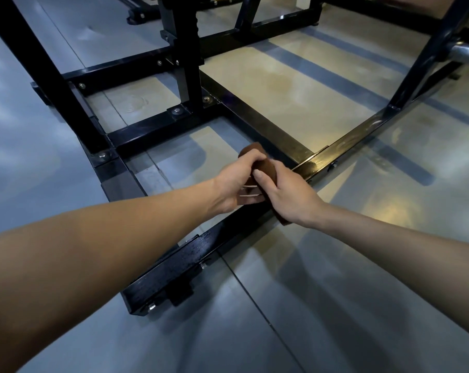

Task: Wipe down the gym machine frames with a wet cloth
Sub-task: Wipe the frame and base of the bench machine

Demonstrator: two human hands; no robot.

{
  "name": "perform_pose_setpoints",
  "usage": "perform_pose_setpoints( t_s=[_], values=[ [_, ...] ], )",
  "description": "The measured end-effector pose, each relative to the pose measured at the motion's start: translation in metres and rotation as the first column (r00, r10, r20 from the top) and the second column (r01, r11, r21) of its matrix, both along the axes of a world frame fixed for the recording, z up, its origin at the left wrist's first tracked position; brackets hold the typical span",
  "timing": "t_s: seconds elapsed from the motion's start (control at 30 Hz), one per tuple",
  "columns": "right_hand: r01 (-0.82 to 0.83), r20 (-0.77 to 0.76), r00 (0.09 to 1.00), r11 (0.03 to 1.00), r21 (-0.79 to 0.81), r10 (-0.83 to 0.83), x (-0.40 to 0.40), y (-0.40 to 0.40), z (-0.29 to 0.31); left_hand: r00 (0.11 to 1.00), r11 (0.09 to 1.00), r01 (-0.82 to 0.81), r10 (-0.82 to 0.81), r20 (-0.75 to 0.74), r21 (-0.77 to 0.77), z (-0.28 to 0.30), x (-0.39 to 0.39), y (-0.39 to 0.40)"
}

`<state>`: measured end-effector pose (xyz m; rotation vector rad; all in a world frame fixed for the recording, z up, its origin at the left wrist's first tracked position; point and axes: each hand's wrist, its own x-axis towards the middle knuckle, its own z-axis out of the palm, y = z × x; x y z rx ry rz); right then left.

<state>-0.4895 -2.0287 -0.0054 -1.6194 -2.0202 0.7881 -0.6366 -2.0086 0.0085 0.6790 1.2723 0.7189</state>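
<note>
A brown cloth [265, 169] is bunched between both hands just above the black base rail [343, 149] of the gym machine frame. My left hand [237, 181] grips the cloth from the left, fingers curled over its top. From the right, my right hand [288, 193] holds it with the thumb across it. A corner of the cloth shows under my right wrist. The near stretch of the rail [179, 267] looks wet, with small droplets on it.
The black frame lies low on a glossy grey tiled floor [322, 305]. A cross rail [257, 122] runs back to an upright post [186, 49]. A slanted leg [427, 57] rises at the right beside a chrome bar [467, 51]. Bolted plates mark the joints.
</note>
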Motion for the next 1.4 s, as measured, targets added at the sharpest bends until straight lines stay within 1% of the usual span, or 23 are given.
perform_pose_setpoints(
  t_s=[0.1, 0.17, 0.23, 0.3, 0.37, 0.43, 0.47, 0.5, 0.57, 0.67, 0.73, 0.77, 0.83, 0.9, 0.97, 1.07, 1.13, 1.17, 1.23, 1.3, 1.33, 1.37, 1.4],
  values=[
    [-0.003, 0.136, 0.991, 1.000, 0.024, 0.000, 0.008, -0.003, -0.023, 0.972, 0.996, 0.088, -0.093, -0.215, -0.032, -0.014, -0.020, -0.001],
    [0.004, 0.280, 0.960, 1.000, 0.002, -0.004, 0.015, -0.005, -0.043, 0.900, 0.986, 0.168, -0.161, -0.405, -0.018, -0.024, -0.031, -0.003],
    [0.009, 0.384, 0.923, 1.000, -0.002, -0.008, 0.021, -0.010, -0.058, 0.739, 0.942, 0.335, -0.261, -0.621, 0.004, -0.037, -0.040, -0.004],
    [-0.101, 0.475, 0.878, 0.993, 0.065, 0.058, 0.022, -0.014, -0.070, 0.522, 0.849, 0.527, -0.367, -0.770, -0.047, -0.050, -0.046, -0.005],
    [-0.283, 0.556, 0.809, 0.955, 0.087, 0.190, 0.014, -0.016, -0.083, 0.291, 0.715, 0.674, -0.488, -0.823, -0.185, -0.054, -0.045, -0.011],
    [-0.378, 0.591, 0.751, 0.926, 0.020, 0.294, 0.005, -0.016, -0.093, 0.080, 0.565, 0.764, -0.561, -0.824, -0.310, -0.059, -0.042, -0.014],
    [-0.398, 0.598, 0.736, 0.917, 0.004, 0.317, 0.006, -0.014, -0.095, 0.023, 0.516, 0.790, -0.566, -0.824, -0.332, -0.064, -0.042, -0.015],
    [-0.407, 0.605, 0.731, 0.913, 0.016, 0.315, 0.013, -0.009, -0.096, 0.000, 0.489, 0.807, -0.559, -0.829, -0.330, -0.069, -0.042, -0.015],
    [-0.318, 0.616, 0.756, 0.947, 0.045, 0.224, 0.040, 0.012, -0.095, 0.019, 0.494, 0.825, -0.508, -0.861, -0.273, -0.079, -0.042, -0.013],
    [-0.008, 0.642, 0.766, 0.998, 0.058, -0.031, 0.085, 0.051, -0.082, 0.024, 0.554, 0.795, -0.435, -0.900, -0.246, -0.092, -0.035, -0.010],
    [0.055, 0.644, 0.762, 0.997, 0.047, -0.072, 0.086, 0.055, -0.081, 0.055, 0.589, 0.778, -0.409, -0.911, -0.218, -0.099, -0.026, -0.006],
    [0.035, 0.620, 0.783, 0.999, 0.038, -0.051, 0.077, 0.050, -0.085, 0.079, 0.604, 0.772, -0.397, -0.915, -0.195, -0.102, -0.022, -0.004],
    [-0.132, 0.550, 0.832, 0.989, 0.073, 0.071, 0.056, 0.026, -0.101, 0.141, 0.635, 0.758, -0.378, -0.915, -0.145, -0.108, -0.014, 0.001],
    [-0.295, 0.537, 0.826, 0.944, 0.150, 0.173, 0.053, 0.014, -0.114, 0.210, 0.668, 0.738, -0.362, -0.908, -0.095, -0.115, -0.008, 0.009],
    [-0.312, 0.541, 0.825, 0.931, 0.188, 0.167, 0.073, 0.030, -0.115, 0.253, 0.689, 0.723, -0.342, -0.905, -0.058, -0.120, 0.001, 0.016],
    [-0.020, 0.462, 0.884, 0.983, 0.180, -0.067, 0.111, 0.066, -0.112, 0.304, 0.722, 0.692, -0.295, -0.906, -0.003, -0.121, 0.017, 0.030],
    [0.112, 0.453, 0.874, 0.979, 0.169, -0.177, 0.116, 0.077, -0.111, 0.283, 0.717, 0.697, -0.275, -0.919, 0.000, -0.120, 0.028, 0.040],
    [0.103, 0.461, 0.873, 0.983, 0.151, -0.162, 0.110, 0.075, -0.111, 0.263, 0.708, 0.706, -0.272, -0.926, -0.007, -0.119, 0.034, 0.045],
    [-0.079, 0.438, 0.899, 0.980, 0.181, -0.008, 0.100, 0.062, -0.115, 0.252, 0.707, 0.707, -0.290, -0.923, -0.029, -0.119, 0.046, 0.050],
    [-0.311, 0.493, 0.852, 0.928, 0.207, 0.176, 0.106, 0.053, -0.120, 0.283, 0.732, 0.681, -0.305, -0.909, -0.034, -0.120, 0.057, 0.050],
    [-0.374, 0.527, 0.822, 0.902, 0.215, 0.215, 0.116, 0.059, -0.119, 0.268, 0.741, 0.670, -0.289, -0.919, -0.038, -0.122, 0.061, 0.047],
    [-0.375, 0.548, 0.812, 0.900, 0.222, 0.203, 0.126, 0.070, -0.116, 0.238, 0.748, 0.663, -0.246, -0.940, -0.028, -0.124, 0.062, 0.044],
    [-0.308, 0.540, 0.828, 0.926, 0.219, 0.148, 0.138, 0.084, -0.113, 0.198, 0.754, 0.657, -0.197, -0.960, -0.019, -0.126, 0.066, 0.043]
  ],
)
